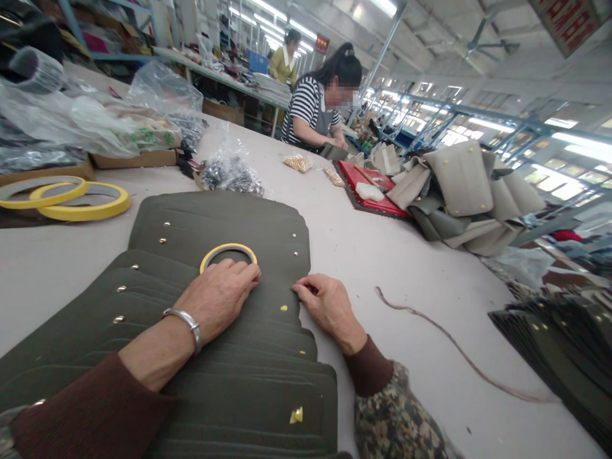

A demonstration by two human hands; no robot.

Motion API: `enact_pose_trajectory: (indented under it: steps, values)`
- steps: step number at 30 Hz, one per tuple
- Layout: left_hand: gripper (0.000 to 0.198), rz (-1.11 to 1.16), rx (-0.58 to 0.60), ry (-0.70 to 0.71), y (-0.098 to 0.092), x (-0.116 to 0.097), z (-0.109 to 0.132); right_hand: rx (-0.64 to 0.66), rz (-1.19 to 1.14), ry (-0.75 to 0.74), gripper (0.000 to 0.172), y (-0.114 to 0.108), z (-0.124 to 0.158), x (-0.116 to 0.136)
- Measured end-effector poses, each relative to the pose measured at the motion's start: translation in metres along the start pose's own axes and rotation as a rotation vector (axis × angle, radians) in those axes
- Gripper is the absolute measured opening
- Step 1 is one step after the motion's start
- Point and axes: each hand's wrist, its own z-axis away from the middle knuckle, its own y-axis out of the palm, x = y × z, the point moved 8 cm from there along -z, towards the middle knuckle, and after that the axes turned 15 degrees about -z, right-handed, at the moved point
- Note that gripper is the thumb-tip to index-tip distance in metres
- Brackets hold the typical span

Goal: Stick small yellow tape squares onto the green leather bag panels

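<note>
Overlapping dark green panels [215,217] with small metal studs lie in a fanned stack on the table. My left hand [222,296], with a silver bangle at the wrist, is curled round the near side of a yellow tape roll [205,258] on the panels. My right hand [327,306] has thumb and index finger pinched at the right edge of one panel; whatever is between the fingertips is too small to name. Small yellow tape pieces [296,415] stick to the panels near their right side.
Two larger yellow tape rolls [108,208] lie at the left, near plastic bags [86,121]. A brown cord [444,331] curves across the table [382,395] at the right. Dark panels [564,344] and beige pieces [461,178] are piled beyond. A person in stripes [310,105] works opposite.
</note>
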Motion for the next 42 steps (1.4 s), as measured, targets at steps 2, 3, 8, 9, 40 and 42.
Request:
enact_pose_trajectory:
  steps: [2,3,8,9,40,42]
  values:
    - [0.023,0.004,-0.009,0.002,0.000,0.001,0.000,0.016,0.055,-0.014,0.013,0.002,-0.002,0.004]
    - [0.023,0.001,-0.013,0.003,0.000,0.001,-0.001,0.025,0.075,-0.019,0.013,0.003,-0.003,0.006]
    - [0.024,-0.033,0.032,0.008,0.000,-0.003,0.001,0.098,0.098,-0.044,0.011,0.004,-0.007,0.010]
    - [0.025,-0.031,0.050,0.013,-0.001,-0.005,0.003,0.118,0.089,-0.053,0.011,0.004,-0.006,0.011]
    - [0.021,0.162,0.184,0.054,-0.019,-0.010,0.000,0.390,-0.220,-0.034,0.020,-0.002,0.001,0.007]
    - [0.023,0.157,0.133,0.040,-0.019,-0.008,-0.002,0.229,-0.281,-0.030,0.019,-0.010,-0.007,0.001]
